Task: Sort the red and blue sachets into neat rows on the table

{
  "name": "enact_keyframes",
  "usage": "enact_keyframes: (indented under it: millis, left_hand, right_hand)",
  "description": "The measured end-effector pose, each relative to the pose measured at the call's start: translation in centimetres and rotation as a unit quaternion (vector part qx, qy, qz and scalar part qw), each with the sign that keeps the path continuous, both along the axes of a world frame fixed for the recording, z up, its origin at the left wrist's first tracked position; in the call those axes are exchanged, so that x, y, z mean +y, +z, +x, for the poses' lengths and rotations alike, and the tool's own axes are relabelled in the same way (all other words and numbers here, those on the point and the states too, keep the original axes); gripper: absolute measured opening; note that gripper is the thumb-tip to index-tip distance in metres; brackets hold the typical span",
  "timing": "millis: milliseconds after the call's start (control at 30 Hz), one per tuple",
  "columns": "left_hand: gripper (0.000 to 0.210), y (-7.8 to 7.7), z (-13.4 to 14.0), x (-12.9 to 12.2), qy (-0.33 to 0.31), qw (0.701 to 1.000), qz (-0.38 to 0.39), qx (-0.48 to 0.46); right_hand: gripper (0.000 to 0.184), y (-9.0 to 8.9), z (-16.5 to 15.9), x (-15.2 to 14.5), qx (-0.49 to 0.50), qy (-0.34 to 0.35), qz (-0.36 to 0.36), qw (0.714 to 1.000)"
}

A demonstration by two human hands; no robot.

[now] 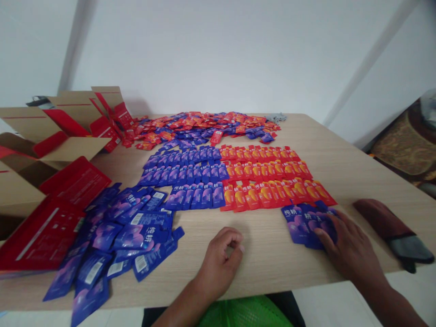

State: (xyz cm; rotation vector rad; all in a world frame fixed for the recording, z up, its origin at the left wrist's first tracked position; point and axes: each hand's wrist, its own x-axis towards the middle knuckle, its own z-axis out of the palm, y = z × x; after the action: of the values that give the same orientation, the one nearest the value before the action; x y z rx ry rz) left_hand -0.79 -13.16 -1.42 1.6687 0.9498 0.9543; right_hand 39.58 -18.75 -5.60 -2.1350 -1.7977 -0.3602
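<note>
My left hand (220, 261) is above the table's front edge, fingers curled round toward the thumb, with nothing visible in the loop. To the right, my right hand (347, 247) is over a few overlapping blue pouches (299, 227), thumb and fingers closed on their right end. Just beyond both hands lie rows of overlapping pouches, blue pouches (185, 172) on the left and red-orange pouches (265, 170) on the right. A loose heap of blue pouches (136, 238) is to the left of my left hand, some face down with barcodes showing.
Opened red cardboard boxes (51, 231) with raised flaps stand along the left side. A mixed pile of red and blue pouches (204, 122) runs along the back by the wall. At the right lies a dark red and grey cloth item (391, 231). A patterned chair (405, 141) stands beyond the table.
</note>
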Motion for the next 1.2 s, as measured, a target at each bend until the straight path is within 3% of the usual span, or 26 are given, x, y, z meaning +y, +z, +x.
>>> enact_keyframes:
  millis: [133, 367, 500, 600, 700, 833, 933, 1000, 1100, 1200]
  left_hand:
    - [0.012, 0.0, 0.0, 0.0, -0.002, 1.0, 0.001, -0.001]
    - [0.013, 0.2, 0.0, -0.1, 0.002, 1.0, 0.011, -0.003]
    - [0.012, -0.2, 0.1, -0.4, -0.001, 1.0, 0.02, 0.003]
    - [0.012, -0.4, 0.0, -0.8, -0.003, 0.999, 0.04, 0.007]
    - [0.016, 0.1, -1.8, -0.7, 0.008, 0.992, 0.114, 0.056]
    - [0.022, 1.5, -7.9, 1.1, 0.098, 0.941, 0.262, 0.192]
    - [0.029, 1.9, -13.1, 2.7, 0.182, 0.877, 0.277, 0.348]
    - [0.045, 1.7, -15.5, 3.0, 0.211, 0.83, 0.255, 0.449]
    - [0.064, 0.8, -16.8, 2.2, 0.223, 0.785, 0.229, 0.53]
    - [0.067, 0.3, -16.5, 1.0, 0.218, 0.783, 0.228, 0.536]
  right_hand:
    - [0.071, 0.3, -0.6, -0.3, -0.005, -0.002, 0.02, 1.0]
    - [0.07, -0.3, -1.2, -0.7, -0.024, 0.097, 0.026, 0.995]
    - [0.061, -0.1, -1.7, -0.4, 0.005, 0.111, 0.097, 0.989]
    - [0.046, 0.7, -5.1, 0.0, 0.071, 0.139, 0.175, 0.972]
    - [0.039, 1.7, -11.0, 1.0, 0.163, 0.231, 0.175, 0.943]
    - [0.03, 2.6, -17.6, 2.8, 0.238, 0.304, 0.132, 0.913]
    - [0.018, 2.8, -19.1, 3.5, 0.255, 0.327, 0.07, 0.907]
    - [0.015, 2.8, -19.0, 3.5, 0.261, 0.328, 0.046, 0.907]
    - [0.012, 2.5, -18.6, 3.4, 0.268, 0.314, 0.044, 0.91]
    - [0.011, 2.3, -18.7, 3.4, 0.263, 0.31, 0.043, 0.913]
